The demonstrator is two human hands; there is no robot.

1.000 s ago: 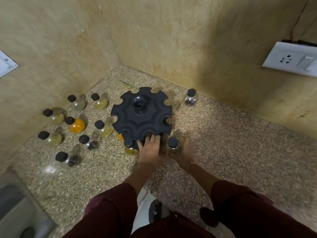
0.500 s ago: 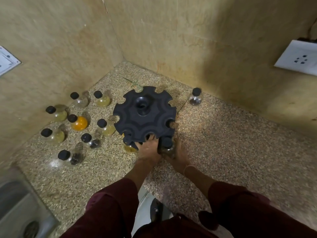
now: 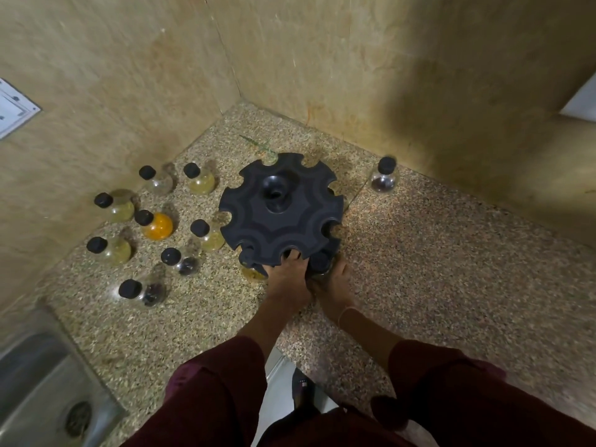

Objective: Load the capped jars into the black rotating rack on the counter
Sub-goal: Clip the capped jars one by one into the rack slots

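Observation:
The black rotating rack (image 3: 280,211) stands in the counter corner, its top disc ringed with notches. My left hand (image 3: 285,274) rests on its near rim with the fingertips in a notch. My right hand (image 3: 333,282) grips a black-capped jar (image 3: 319,262) and holds it against a near-right slot, under the disc's edge. A jar with yellow contents (image 3: 254,272) sits low in the rack, left of my left hand. Several capped jars stand loose on the left, among them an orange one (image 3: 156,224). One dark jar (image 3: 383,179) stands alone at the back right.
Tiled walls close the corner behind and to the left. A steel sink (image 3: 42,391) with a drain lies at the lower left. A white socket plate (image 3: 14,108) is on the left wall, another at the right edge. The speckled counter (image 3: 451,269) stretches to the right.
My right hand has carried the capped jar forward from the counter in front of the rack into its near-right slot. The left hand stayed on the rim.

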